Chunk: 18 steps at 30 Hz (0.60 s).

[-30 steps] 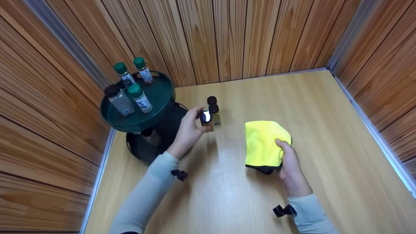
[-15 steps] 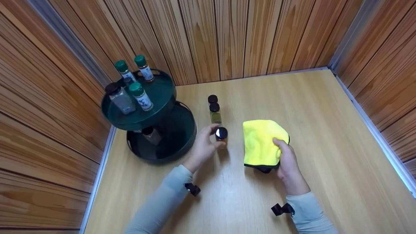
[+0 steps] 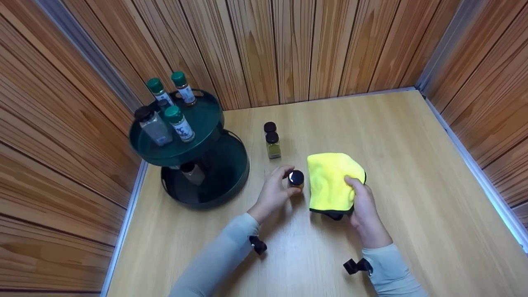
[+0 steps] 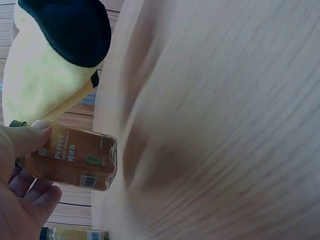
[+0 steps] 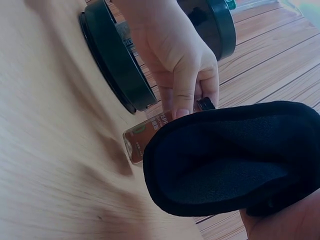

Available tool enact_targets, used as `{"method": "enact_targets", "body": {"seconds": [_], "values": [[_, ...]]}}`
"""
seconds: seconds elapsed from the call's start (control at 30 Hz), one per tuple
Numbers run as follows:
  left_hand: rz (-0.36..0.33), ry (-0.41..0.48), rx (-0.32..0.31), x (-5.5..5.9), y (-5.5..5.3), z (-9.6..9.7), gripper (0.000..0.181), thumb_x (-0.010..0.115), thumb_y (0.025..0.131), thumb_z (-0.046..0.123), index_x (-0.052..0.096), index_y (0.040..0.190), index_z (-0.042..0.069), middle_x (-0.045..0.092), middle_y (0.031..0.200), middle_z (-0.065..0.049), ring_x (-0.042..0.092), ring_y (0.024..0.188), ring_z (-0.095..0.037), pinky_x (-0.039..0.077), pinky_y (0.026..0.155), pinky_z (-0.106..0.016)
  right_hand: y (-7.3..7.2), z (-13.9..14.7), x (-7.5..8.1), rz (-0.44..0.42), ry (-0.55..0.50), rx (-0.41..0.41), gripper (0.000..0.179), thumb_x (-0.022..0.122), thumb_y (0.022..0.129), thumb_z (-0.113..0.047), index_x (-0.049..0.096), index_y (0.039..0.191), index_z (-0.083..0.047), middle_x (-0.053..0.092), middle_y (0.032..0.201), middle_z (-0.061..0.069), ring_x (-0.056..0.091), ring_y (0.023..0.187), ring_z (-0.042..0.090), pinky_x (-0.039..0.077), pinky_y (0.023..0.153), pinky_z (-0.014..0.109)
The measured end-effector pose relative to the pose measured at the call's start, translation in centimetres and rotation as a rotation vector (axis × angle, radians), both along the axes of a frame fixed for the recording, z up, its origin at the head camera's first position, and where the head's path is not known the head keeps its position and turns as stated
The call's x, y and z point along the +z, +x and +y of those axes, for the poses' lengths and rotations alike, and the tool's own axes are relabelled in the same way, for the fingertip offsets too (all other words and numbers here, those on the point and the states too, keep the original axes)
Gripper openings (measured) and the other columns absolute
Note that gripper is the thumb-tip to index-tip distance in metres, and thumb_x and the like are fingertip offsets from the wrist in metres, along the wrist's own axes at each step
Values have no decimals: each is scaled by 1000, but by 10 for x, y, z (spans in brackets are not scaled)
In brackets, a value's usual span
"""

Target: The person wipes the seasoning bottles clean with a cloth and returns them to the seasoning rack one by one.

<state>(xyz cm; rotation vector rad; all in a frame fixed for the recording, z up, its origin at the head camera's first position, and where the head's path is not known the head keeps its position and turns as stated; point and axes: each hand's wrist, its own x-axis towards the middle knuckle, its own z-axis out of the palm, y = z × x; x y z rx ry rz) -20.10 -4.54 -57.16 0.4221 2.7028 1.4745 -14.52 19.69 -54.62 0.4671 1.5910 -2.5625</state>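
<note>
My left hand pinches a small glass pepper jar between thumb and fingers. The jar has a dark cap and orange-brown contents, and its label reads PEPPER in the left wrist view. It is held upright, a little above the table. My right hand grips a folded cleaning cloth, bright yellow on one side and dark on the other, thumb on the yellow face. In the head view the jar stands just left of the cloth. The right wrist view shows the cloth's dark side covering part of the jar.
A dark green two-tier round rack stands at the left, with green-capped jars and a larger dark-capped jar on top. Another jar is on its lower tier. Two dark-capped jars stand behind my left hand. Wooden walls enclose the table.
My left hand has carried the pepper jar right and toward me, away from the two standing jars to beside the cloth. My right hand and the cloth have shifted slightly left.
</note>
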Motion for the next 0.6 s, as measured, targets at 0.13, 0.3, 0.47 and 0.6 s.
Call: {"method": "enact_targets", "body": {"seconds": [0.13,0.3,0.47,0.6], "values": [[6,23,-10,-5,-3,3,64,86,82,8,58,139,10,60,136,-4,59,126,-18,46,109,-34,-2,0,0,0,18,3,23,52,105,-26,59,108,-4,75,90,3,74,82,18,61,71,34],[-28,58,8,-11,-4,4,56,87,80,8,62,130,13,62,129,1,59,125,-17,45,110,-35,-4,-2,2,-3,51,8,22,53,104,-26,60,107,-5,75,89,3,74,80,18,60,70,33],[-84,103,14,-15,-3,2,53,86,80,7,62,127,15,62,128,1,60,125,-19,47,108,-33,-8,-9,6,-7,83,21,22,54,103,-25,59,105,-4,74,85,2,73,77,17,60,69,32],[-154,133,7,-14,-5,0,52,85,81,6,63,128,12,63,133,-7,58,129,-21,47,109,-34,-15,-20,10,-10,128,45,25,56,102,-24,57,108,0,73,85,3,73,76,18,60,69,33]]}}
